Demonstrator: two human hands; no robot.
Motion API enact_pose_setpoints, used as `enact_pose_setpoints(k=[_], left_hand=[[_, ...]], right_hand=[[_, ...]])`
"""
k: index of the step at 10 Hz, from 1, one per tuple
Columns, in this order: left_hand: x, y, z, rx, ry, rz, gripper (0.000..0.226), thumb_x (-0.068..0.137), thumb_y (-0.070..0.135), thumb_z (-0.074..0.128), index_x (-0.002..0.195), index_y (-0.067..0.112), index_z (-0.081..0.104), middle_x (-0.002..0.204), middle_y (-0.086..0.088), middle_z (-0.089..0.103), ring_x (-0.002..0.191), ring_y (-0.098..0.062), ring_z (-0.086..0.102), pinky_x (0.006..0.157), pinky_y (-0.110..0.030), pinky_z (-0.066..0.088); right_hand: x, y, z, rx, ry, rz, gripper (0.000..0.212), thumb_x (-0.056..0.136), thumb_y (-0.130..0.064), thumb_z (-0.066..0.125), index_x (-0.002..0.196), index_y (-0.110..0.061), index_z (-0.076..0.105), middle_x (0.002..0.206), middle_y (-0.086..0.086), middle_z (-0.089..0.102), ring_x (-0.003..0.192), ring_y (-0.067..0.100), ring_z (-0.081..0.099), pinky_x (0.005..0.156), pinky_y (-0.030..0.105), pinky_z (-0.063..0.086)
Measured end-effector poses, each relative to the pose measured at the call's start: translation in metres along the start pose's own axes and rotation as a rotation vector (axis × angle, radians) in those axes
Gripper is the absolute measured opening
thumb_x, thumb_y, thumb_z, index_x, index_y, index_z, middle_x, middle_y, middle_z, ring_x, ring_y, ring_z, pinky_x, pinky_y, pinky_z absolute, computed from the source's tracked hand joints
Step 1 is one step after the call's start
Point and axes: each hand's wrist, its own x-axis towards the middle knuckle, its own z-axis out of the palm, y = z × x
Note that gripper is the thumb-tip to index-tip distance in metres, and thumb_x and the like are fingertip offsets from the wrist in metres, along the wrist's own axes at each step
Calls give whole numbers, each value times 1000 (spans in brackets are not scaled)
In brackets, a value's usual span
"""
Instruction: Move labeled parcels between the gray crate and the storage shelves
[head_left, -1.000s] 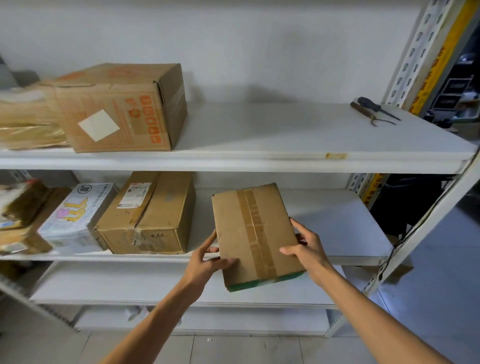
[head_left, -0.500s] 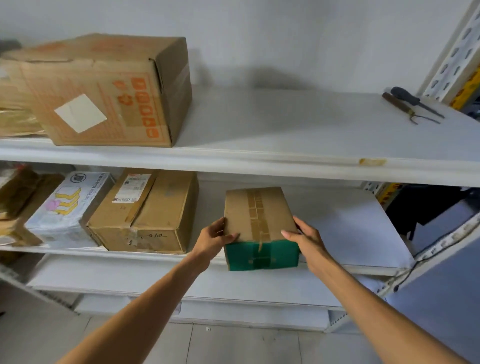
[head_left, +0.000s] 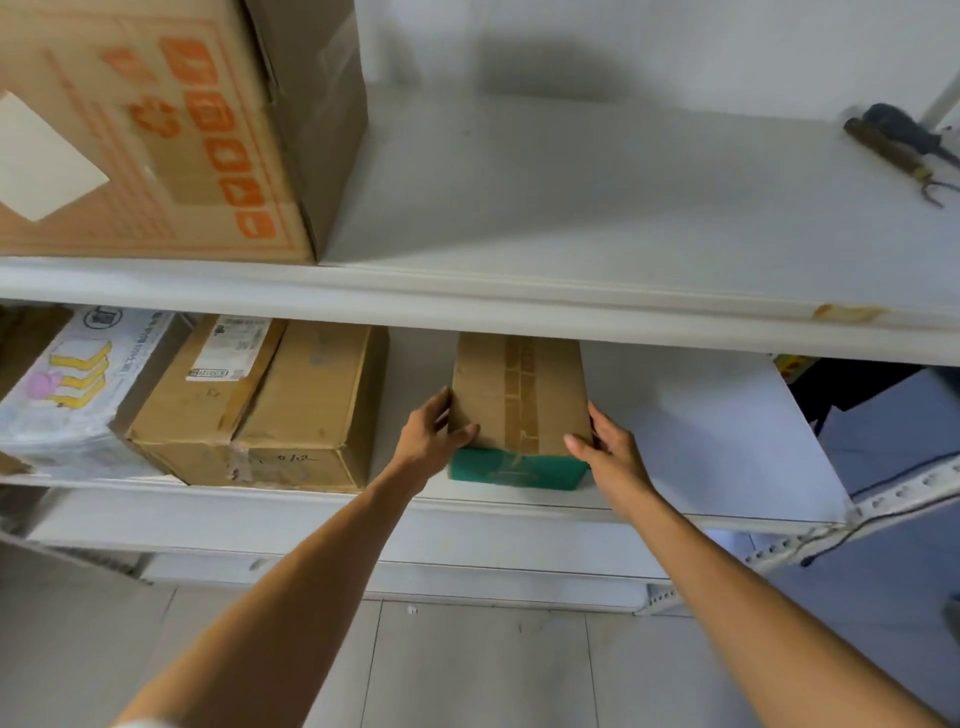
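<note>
White shelving fills my view against a pale wall, with grey floor tiles below. The parcel (head_left: 519, 395) – brown card taped down its middle, green on the end facing me – lies lengthways on the middle shelf (head_left: 701, 431). Its green end is close to the front edge and its far end runs back under the upper shelf (head_left: 519, 301). I cannot tell whether its full weight is down yet.

My left hand (head_left: 431, 436) clasps the near left corner, thumb over the top; my right hand (head_left: 608, 452) clasps the near right corner the same way. Both arms reach forward, nearly straight, wrists level with the box.

The main risk, I judge, is letting go too soon – so near the front edge, the parcel could get knocked off. A crooked push could also drive it into the labelled box (head_left: 260, 410) just to its left, and lifting my wrists could rap them on the upper shelf's lip. The gray crate is out of sight.
</note>
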Motion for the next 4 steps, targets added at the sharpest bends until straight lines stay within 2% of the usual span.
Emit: enact_pose_setpoints(k=[1,2,3,4], left_hand=[[-5,5,4,106,30,26,71,90,6,64,151,14,29,150,-4,40,136,-28,42,111,-47,36],[-13,17,13,457,154,154,61,90,9,64,145,22,41,150,-3,41,133,-27,44,109,-40,38],[-16,39,22,714,111,350,49,88,12,66,133,27,55,142,0,50,120,-23,54,101,-34,47],[-19,53,35,889,-103,423,36,85,24,71,119,27,64,124,0,61,105,-24,60,93,-36,52]], right_hand=[[-2,-2,3,-56,31,18,71,87,-15,70,149,-18,36,145,2,49,131,19,49,112,42,39],[-17,-26,6,-190,70,66,63,88,-22,70,145,-14,43,140,2,53,127,22,52,105,32,42],[-27,-49,3,-376,90,84,60,88,-34,69,138,-7,49,135,8,56,122,26,54,96,30,43],[-50,-60,-2,-485,116,121,76,88,-44,66,146,-3,36,144,16,48,129,31,48,104,36,40]])
